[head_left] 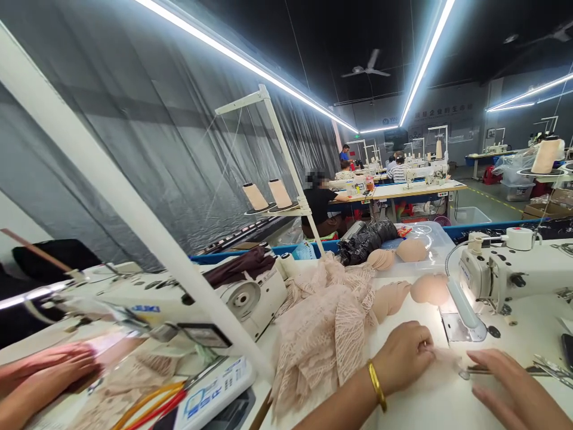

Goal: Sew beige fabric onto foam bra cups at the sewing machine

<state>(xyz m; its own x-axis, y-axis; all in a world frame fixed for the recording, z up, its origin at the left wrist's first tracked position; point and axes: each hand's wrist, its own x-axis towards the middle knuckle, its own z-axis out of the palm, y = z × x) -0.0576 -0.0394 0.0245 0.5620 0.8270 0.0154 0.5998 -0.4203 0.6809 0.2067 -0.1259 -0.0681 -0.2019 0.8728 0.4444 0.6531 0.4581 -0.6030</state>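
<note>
My left hand [405, 355], with a gold bangle at the wrist, has its fingers pinched on a thin, pale beige piece of fabric [445, 361] on the white sewing table. My right hand [514, 382] is just right of that fabric, slightly blurred, its thumb and fingers apart with nothing visible between them. Beyond both hands sits the sewing machine [492, 272], its lit needle area partly hidden by a pale guard. Beige moulded cups [430, 289] lie behind my left hand. To its left a heap of beige lace [313, 334] spreads over the table.
A co-worker's hands [58, 370] press fabric at the neighbouring machine [147, 298] on the left. A thread stand with two cones [282, 194] rises between the stations. Scissors [553, 370] lie at right. A clear plastic bin [436, 239] and black bag [367, 242] stand behind.
</note>
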